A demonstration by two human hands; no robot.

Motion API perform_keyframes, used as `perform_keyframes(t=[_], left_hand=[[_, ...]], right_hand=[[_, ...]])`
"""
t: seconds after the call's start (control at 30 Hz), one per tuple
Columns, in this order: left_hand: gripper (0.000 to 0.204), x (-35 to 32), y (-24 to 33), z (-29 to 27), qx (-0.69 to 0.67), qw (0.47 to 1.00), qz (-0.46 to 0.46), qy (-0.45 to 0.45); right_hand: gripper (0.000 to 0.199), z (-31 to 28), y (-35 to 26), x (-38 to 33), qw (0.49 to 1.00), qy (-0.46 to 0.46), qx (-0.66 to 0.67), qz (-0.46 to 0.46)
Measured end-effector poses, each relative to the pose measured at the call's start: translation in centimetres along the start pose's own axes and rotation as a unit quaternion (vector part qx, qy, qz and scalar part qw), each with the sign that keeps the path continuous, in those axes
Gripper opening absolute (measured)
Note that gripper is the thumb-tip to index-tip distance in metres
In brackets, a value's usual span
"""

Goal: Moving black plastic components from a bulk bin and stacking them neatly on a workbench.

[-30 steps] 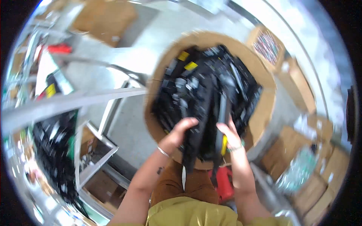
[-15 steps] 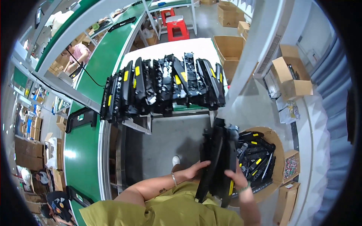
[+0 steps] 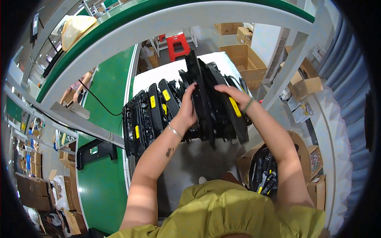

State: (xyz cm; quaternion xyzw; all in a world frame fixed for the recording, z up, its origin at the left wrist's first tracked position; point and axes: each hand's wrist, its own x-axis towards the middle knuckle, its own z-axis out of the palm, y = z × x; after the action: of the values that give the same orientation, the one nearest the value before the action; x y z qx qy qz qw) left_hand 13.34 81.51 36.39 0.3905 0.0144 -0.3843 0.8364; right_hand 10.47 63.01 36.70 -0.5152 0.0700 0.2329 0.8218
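Note:
Between my two hands is a bundle of long black plastic parts (image 3: 203, 103), standing on edge, at least one with a yellow label. My left hand (image 3: 187, 108) presses on the bundle's left side, and my right hand (image 3: 234, 96) grips its right side, fingers partly hidden. The bundle is over the white-covered table (image 3: 149, 79), overlapping the right part of a row of similar black parts (image 3: 143, 119) that stand side by side there. Whether the bundle touches the table is hidden behind it.
A round carton (image 3: 298, 144) with more black parts stands by my right arm. Along the left runs a green conveyor (image 3: 99, 190) carrying a black part (image 3: 96, 152). A grey metal frame (image 3: 190, 18) arches overhead. Beyond are a red stool (image 3: 177, 47), a cardboard box (image 3: 246, 63) and another person's arm (image 3: 81, 85).
Both hands have carried the bundle of black parts forward and up, from beside the round carton to the table with the row. The view has shifted, bringing the overhead frame across the top.

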Motion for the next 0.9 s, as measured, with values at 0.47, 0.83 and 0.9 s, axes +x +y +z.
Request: perform_keyframes(t=[0.47, 0.83, 0.9], left_hand=[[0.045, 5.1, 5.0, -6.8, 0.228, 0.946, 0.01, 0.23], [0.093, 6.2, 5.4, -11.2, 0.52, 0.79, 0.102, 0.309], [0.102, 6.1, 5.3, -8.3, 0.362, 0.855, 0.093, 0.359]], right_hand=[[0.042, -4.7, 0.8, 10.5, 0.998, 0.064, -0.004, 0.014], [0.084, -10.1, 3.6, 13.8, 0.922, 0.229, -0.304, -0.076], [0.077, -7.7, 3.4, 12.0, 0.888, 0.274, -0.349, -0.12]])
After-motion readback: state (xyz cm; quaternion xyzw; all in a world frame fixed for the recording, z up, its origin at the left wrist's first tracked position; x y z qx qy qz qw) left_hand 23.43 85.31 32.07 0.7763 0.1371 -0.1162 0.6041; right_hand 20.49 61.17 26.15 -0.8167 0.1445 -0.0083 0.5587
